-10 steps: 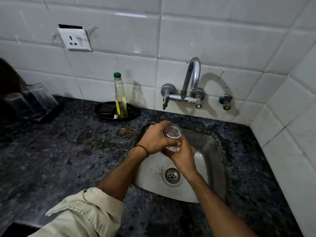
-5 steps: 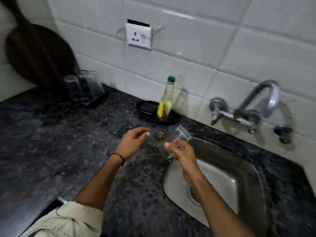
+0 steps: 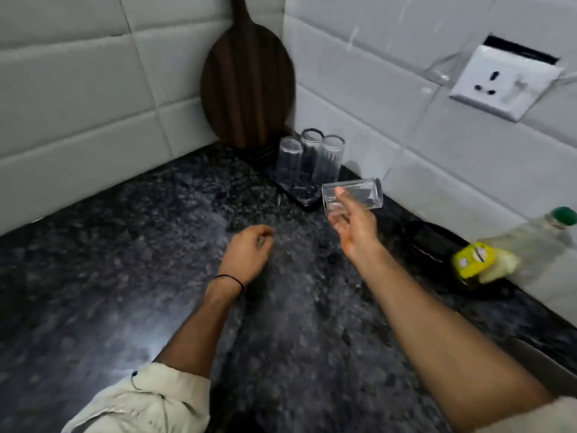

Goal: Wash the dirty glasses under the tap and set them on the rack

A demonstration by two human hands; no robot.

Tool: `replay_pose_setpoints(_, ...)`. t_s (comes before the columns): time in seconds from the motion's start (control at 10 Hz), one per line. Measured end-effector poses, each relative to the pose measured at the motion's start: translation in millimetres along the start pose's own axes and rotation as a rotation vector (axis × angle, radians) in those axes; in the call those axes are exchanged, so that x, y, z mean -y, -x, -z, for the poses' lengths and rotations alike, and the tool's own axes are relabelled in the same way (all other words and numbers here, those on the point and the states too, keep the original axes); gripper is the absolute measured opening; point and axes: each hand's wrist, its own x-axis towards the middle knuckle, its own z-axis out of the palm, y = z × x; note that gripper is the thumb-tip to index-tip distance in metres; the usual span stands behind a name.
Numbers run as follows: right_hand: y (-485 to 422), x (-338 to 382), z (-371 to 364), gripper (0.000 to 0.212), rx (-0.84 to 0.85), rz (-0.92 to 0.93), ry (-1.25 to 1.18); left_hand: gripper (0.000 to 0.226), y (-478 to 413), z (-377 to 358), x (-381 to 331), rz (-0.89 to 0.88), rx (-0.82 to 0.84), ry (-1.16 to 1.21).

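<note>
Board (image 3: 246, 79): in the corner, behind the rack (image 3: 301, 196).
Rack: on the counter (image 3: 156, 245) — three glasses (image 3: 312, 157) stand on it.
Held glass (image 3: 359, 195): in the right hand (image 3: 352, 226), just right of the rack.
Bottle (image 3: 515, 254): far right, by the wall (image 3: 406, 135).
Socket (image 3: 505, 85): on the wall, above.

I count four in all: three glasses (image 3: 312, 157) on the one rack (image 3: 299, 195) and one glass (image 3: 359, 195) gripped in my right hand (image 3: 356, 226). My left hand (image 3: 249, 248) holds none. Besides those: one bottle (image 3: 515, 251), one black dish (image 3: 427, 242), one wooden board (image 3: 246, 79), one wall socket (image 3: 504, 84).
</note>
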Motion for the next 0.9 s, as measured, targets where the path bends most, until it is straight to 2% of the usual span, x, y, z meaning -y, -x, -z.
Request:
replay_pose_setpoints(0.1, -36, -14, -35, 0.044, -0.114, 0.127, 0.114, 0.026, -26, 5, 24, -0.091, 0.068, -0.16)
replay_pose_setpoints(0.2, -65, -26, -59, 0.048, -0.266, 0.205, 0.241, 0.041, -45, 5, 39, -0.095, 0.184, -0.354)
replay_pose_setpoints(0.3, -79, -32, -73, 0.049, -0.34, 0.261, 0.367, 0.048, -53, 0, 44, -0.062, 0.237, -0.434)
replay_pose_setpoints(0.5, -94, -43, -81, 0.054, -0.394, 0.322, 0.653, 0.057, -50, -16, 50, -0.008, 0.17, -0.476)
replay_pose_setpoints(0.7, -93, -50, -79, 0.067, -0.311, 0.445, 0.949, 0.059, -50, -16, 51, -0.003, 0.135, -0.47)
replay_pose_setpoints(0.9, -84, -42, -72, 0.069, -0.204, 0.416, 1.082, 0.059, -51, -13, 48, -0.002, 0.142, -0.478)
